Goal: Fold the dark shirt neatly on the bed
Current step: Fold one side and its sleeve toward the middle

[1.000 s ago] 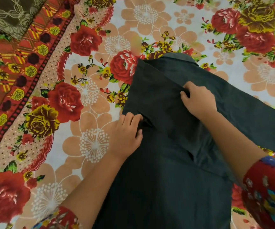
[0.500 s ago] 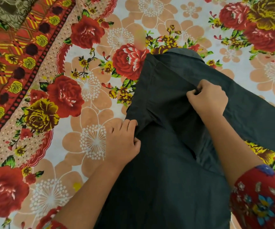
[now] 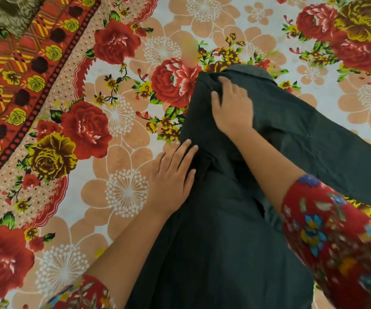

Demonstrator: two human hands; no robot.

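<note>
The dark grey shirt lies on the flowered bed sheet, collar at the far end, with its left side folded inward and one sleeve stretching off to the right. My left hand lies flat with straight fingers on the shirt's folded left edge. My right hand rests on the folded shoulder just below the collar, fingers spread and fairly straight, pressing the cloth down.
The bed sheet with red and yellow roses fills the view. A red patterned border band runs diagonally at the left. A piece of olive patterned fabric sits in the top left corner.
My right hand let go of the pinched cloth and slid up toward the collar, now flat. My left hand uncurled and lies flat on the folded edge.
</note>
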